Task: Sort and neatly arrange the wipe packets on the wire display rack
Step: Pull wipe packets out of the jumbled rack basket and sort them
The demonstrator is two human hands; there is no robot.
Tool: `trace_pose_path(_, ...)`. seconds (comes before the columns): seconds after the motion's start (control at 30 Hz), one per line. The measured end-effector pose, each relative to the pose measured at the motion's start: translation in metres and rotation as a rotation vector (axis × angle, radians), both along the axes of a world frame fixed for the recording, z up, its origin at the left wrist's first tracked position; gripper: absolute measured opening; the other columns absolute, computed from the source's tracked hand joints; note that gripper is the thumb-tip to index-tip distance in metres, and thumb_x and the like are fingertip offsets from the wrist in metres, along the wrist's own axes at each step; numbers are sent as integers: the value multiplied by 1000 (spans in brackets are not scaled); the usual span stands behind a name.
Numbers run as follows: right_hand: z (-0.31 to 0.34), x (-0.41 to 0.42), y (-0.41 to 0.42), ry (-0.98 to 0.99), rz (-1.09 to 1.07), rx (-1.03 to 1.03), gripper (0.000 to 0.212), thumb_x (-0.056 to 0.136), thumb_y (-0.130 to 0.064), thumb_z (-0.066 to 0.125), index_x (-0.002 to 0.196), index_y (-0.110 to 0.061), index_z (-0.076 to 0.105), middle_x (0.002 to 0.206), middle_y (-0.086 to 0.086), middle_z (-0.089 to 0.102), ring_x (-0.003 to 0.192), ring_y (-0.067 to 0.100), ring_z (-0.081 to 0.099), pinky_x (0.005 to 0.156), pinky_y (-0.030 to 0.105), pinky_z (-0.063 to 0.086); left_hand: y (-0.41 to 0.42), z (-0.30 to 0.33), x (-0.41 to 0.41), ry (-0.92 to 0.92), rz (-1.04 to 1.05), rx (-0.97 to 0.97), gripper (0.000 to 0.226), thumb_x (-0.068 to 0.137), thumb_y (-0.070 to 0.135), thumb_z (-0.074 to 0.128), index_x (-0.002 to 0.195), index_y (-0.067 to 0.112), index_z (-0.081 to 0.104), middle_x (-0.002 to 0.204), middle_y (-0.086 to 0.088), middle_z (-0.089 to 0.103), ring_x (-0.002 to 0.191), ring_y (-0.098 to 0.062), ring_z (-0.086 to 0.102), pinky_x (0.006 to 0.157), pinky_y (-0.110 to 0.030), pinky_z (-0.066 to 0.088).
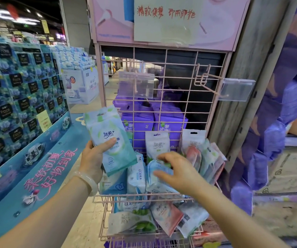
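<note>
A pink wire display rack (163,81) stands in front of me with two basket shelves. My left hand (94,156) grips a small stack of green-and-white wipe packets (108,133), held up left of the rack. My right hand (176,169) reaches into the upper basket, its fingers curled round a light blue packet (157,179). Beside it stand white-and-blue packets (137,174), a white packet (157,144) and several pink and green packets (206,158) leaning at the right. The lower basket (144,235) holds mixed packets lying in disorder.
Two bare pink hooks with clear price-tag holders (136,85) (236,89) stick out of the grid above. Purple packs (153,120) sit behind the grid. A blue tissue display (18,83) rises at the left. A wooden pillar (251,77) and purple plastic-wrapped goods (269,140) stand at the right.
</note>
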State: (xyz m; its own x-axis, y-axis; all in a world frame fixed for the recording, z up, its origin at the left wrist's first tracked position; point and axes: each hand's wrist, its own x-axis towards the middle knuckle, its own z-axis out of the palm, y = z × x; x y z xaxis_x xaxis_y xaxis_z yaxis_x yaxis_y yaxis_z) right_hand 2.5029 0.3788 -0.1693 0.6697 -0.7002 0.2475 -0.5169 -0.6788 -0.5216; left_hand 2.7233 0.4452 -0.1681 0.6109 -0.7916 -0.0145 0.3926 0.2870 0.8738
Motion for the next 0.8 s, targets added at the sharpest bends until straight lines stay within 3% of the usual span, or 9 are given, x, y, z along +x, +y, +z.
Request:
trace_pose_path(0.1,-21,26,7,90,12,49,76,74,-58,63,135,-24,36,137,-1,43,128,16,36,107,31,30,6,0,7,-2,19,2,44,76,4,67,118,7,55,107,-14,67,86,-29,67,73,-43,55)
trace_pose_path(0.23,-32,58,16,130,-68,-67,94,60,-74,60,135,-26,32,137,-2,39,130,20,29,112,38,19,11,-3,16,-34,30,8,33,75,4,68,106,13,60,97,-8,70,74,-23,71,63,-36,57)
trace_pose_path(0.33,-38,75,20,233,-113,-106,96,57,-79,55,131,-22,33,139,2,38,134,22,25,114,53,8,14,-8,20,-33,28,10,37,73,6,71,107,12,60,90,-6,73,70,-22,72,55,-33,57)
trace_pose_path(0.47,-43,82,18,373,-189,-79,85,70,-64,56,134,-16,27,144,11,32,142,25,8,111,61,-1,18,-13,22,-36,18,28,44,69,8,73,110,12,59,90,-5,73,70,-23,72,55,-34,58)
trace_pose_path(0.6,-34,77,9,429,-217,-45,79,73,-50,56,136,-17,23,143,9,34,142,26,8,109,60,9,21,-14,25,-49,9,48,49,64,11,76,109,13,58,92,-5,74,73,-24,72,58,-36,57)
trace_pose_path(0.7,-21,73,-1,413,-261,-8,71,73,-45,57,132,-20,27,133,7,43,132,27,26,103,53,26,25,-15,27,-64,-9,71,64,52,17,79,113,11,58,100,-9,72,77,-27,72,61,-38,57)
trace_pose_path(0.8,-11,68,-8,439,-280,-6,63,73,-41,58,128,-23,33,125,6,48,123,27,35,98,48,30,29,-18,30,-60,-40,89,68,49,17,79,114,11,59,97,-7,74,78,-28,72,61,-39,58)
